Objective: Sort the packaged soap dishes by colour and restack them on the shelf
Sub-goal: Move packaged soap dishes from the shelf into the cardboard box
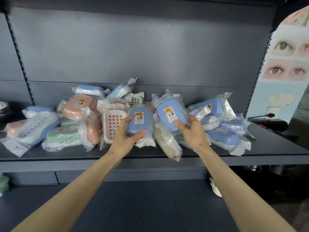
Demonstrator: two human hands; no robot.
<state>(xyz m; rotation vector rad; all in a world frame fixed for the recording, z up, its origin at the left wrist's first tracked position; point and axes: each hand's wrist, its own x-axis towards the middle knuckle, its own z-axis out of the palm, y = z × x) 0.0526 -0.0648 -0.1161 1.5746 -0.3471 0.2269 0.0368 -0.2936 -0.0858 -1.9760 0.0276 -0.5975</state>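
A jumbled pile of plastic-wrapped soap dishes lies across the dark shelf (150, 158). My left hand (127, 136) grips a blue packaged soap dish (139, 121) at the pile's middle, label facing me. My right hand (190, 131) grips a second blue packaged dish (170, 116), tilted, just right of the first. Pink dishes (78, 106) and green ones (63, 136) lie on the left side. Several blue dishes (222, 136) are gathered on the right. A cream dish (167, 144) lies under my hands at the shelf's front edge.
A white slotted tray in a pink dish (112, 124) stands beside my left hand. A poster with eye pictures (287, 64) hangs at the right, above a black device with a cable (270, 124). A lower shelf (133, 198) runs beneath my arms.
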